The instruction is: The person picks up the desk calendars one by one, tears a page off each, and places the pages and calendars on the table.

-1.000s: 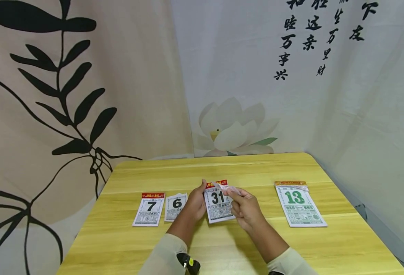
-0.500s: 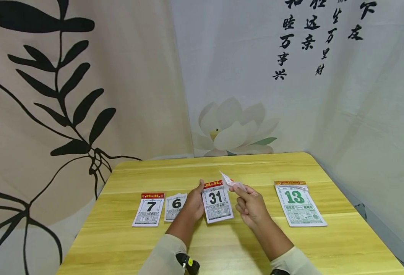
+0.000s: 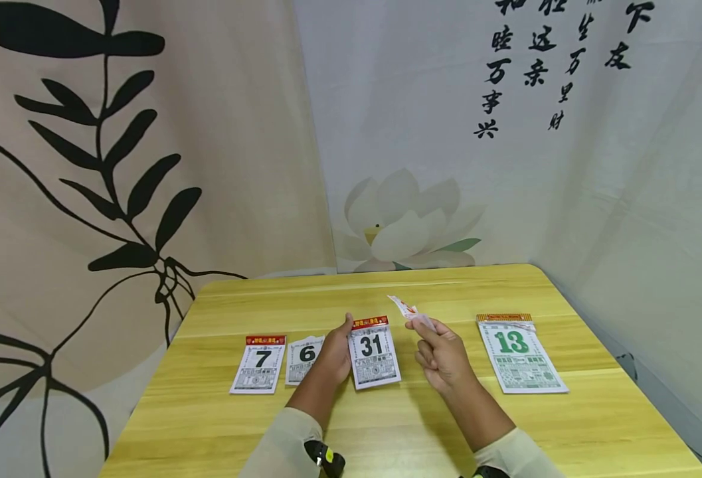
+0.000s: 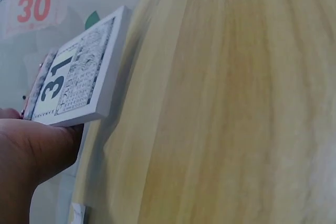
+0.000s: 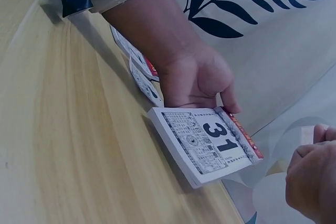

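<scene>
A thick tear-off calendar point(image 3: 374, 355) with a red header shows a black 31. My left hand point(image 3: 334, 355) grips it by its left edge, thumb near the header, tilted above the table. In my right hand point(image 3: 443, 355), thumb and fingers pinch a thin loose calendar page point(image 3: 407, 309), apart from the pad. The left wrist view shows a red 30 on that page point(image 4: 35, 8). In the right wrist view the calendar point(image 5: 205, 142) has its 31 facing the camera, and the right hand point(image 5: 315, 182) is at the lower right.
On the wooden table point(image 3: 207, 438), a calendar showing 7 point(image 3: 259, 365) lies at the left beside a loose 6 page point(image 3: 304, 362), which the left arm partly covers. A larger calendar with a green 13 point(image 3: 524, 355) lies at the right. Printed curtains point(image 3: 237, 166) hang behind.
My right hand has drawn the page off the 31 calendar, up and to the right, so the 31 sheet is fully uncovered. The left hand has shifted slightly left with the calendar.
</scene>
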`<state>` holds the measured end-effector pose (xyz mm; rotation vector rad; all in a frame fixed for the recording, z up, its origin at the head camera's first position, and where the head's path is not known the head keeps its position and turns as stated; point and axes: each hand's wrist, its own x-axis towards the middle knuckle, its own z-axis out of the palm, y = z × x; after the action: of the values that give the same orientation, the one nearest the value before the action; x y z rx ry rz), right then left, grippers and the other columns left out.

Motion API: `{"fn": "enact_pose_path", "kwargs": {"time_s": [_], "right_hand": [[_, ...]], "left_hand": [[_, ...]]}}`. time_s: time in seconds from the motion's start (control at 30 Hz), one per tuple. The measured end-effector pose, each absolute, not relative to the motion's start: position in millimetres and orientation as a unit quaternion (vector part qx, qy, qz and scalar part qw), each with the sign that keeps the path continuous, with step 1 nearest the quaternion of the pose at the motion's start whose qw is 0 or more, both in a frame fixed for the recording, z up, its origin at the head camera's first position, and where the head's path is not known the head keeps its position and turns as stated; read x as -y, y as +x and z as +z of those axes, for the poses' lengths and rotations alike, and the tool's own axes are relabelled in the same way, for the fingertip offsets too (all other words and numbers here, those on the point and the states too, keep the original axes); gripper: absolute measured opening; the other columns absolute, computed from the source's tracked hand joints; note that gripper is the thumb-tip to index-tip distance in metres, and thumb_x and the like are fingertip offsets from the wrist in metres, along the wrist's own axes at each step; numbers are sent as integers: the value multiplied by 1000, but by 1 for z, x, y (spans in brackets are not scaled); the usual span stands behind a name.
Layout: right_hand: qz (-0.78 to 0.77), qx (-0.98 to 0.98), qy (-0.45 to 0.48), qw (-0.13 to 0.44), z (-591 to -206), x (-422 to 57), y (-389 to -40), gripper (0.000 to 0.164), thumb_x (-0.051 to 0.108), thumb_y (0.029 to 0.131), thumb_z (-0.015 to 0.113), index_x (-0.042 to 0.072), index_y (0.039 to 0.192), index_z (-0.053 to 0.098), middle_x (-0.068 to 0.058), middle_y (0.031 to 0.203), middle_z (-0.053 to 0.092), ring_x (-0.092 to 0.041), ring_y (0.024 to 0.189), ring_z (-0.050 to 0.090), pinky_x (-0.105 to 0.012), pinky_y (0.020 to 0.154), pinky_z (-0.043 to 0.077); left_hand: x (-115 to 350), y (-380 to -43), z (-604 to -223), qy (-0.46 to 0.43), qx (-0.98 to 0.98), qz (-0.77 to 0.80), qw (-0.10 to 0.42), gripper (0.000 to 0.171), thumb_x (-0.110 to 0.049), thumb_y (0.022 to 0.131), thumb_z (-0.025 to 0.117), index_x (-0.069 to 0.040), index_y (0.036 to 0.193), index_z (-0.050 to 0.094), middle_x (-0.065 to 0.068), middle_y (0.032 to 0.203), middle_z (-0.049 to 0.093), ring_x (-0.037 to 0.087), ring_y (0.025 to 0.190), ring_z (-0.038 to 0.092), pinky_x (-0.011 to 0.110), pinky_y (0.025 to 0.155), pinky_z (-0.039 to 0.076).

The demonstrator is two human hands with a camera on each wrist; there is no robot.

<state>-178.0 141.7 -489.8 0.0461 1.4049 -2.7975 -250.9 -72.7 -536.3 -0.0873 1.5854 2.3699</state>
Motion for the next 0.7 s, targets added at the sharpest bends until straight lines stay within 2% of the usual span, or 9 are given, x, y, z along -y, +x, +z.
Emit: {"fn": "enact_pose_path", "kwargs": {"time_s": [0.1, 0.2, 0.27, 0.33, 0.4, 0.43, 0.5, 0.57, 0.7], "right_hand": [[-891, -453, 19, 5, -492, -141, -178, 19, 13, 111, 64, 15, 101, 80, 7, 94, 81, 0, 40, 33, -15, 41, 25], [-890, -455, 22, 5, -494, -141, -179, 17, 14, 111, 65, 15, 101, 79, 8, 96, 80, 0, 40, 33, -14, 41, 26], [-891, -453, 24, 5, -495, -141, -180, 18, 14, 111, 65, 14, 102, 79, 7, 96, 80, 0, 40, 33, -15, 41, 26], [-892, -451, 26, 4, -497, -140, -181, 18, 13, 111, 64, 14, 102, 79, 7, 96, 81, 0, 40, 33, -14, 40, 26], [-892, -450, 29, 5, -497, -139, -181, 17, 13, 111, 64, 14, 102, 79, 7, 97, 81, 0, 40, 33, -15, 40, 26], [-892, -450, 31, 6, -497, -139, -181, 17, 12, 111, 64, 13, 102, 78, 6, 98, 81, 0, 40, 33, -15, 40, 26], [-892, -450, 36, 8, -498, -138, -182, 15, 11, 111, 64, 12, 104, 77, 5, 99, 82, 0, 40, 32, -15, 41, 26], [-891, -452, 41, 11, -497, -137, -182, 14, 11, 111, 63, 11, 107, 77, 5, 102, 82, 0, 40, 32, -15, 41, 26], [-890, -452, 54, 14, -498, -136, -182, 15, 10, 111, 62, 11, 111, 77, 3, 106, 82, 0, 41, 32, -14, 41, 26]], "left_hand": [[74, -251, -535, -31, -568, 810, 141, 66, -50, 117, 44, 5, 150, 52, -2, 109, 73, 9, 107, 71, 24, 99, 57], [75, -251, -533, -34, -582, 801, 140, 71, -52, 117, 43, 7, 156, 47, 9, 123, 73, 20, 123, 69, 32, 114, 53], [76, -252, -531, -35, -595, 791, 138, 76, -53, 117, 43, 7, 162, 39, 19, 145, 65, 30, 145, 58, 42, 128, 43], [78, -252, -531, -33, -618, 774, 134, 81, -54, 116, 42, 8, 167, 30, 25, 167, 45, 39, 162, 36, 51, 136, 28], [80, -253, -530, -34, -638, 759, 130, 84, -55, 117, 41, 8, 169, 23, 27, 176, 29, 44, 168, 21, 55, 138, 18], [81, -253, -530, -36, -647, 751, 127, 84, -55, 117, 40, 8, 169, 23, 28, 177, 26, 46, 168, 18, 57, 138, 17], [83, -252, -530, -37, -664, 736, 122, 84, -55, 117, 38, 8, 169, 23, 29, 176, 28, 48, 167, 21, 59, 137, 19], [85, -251, -529, -35, -670, 731, 122, 82, -54, 118, 36, 9, 169, 24, 30, 173, 35, 48, 164, 29, 59, 136, 23], [90, -252, -528, -24, -678, 724, 121, 77, -50, 119, 34, 10, 166, 30, 31, 159, 53, 44, 151, 51, 55, 130, 38]]}}
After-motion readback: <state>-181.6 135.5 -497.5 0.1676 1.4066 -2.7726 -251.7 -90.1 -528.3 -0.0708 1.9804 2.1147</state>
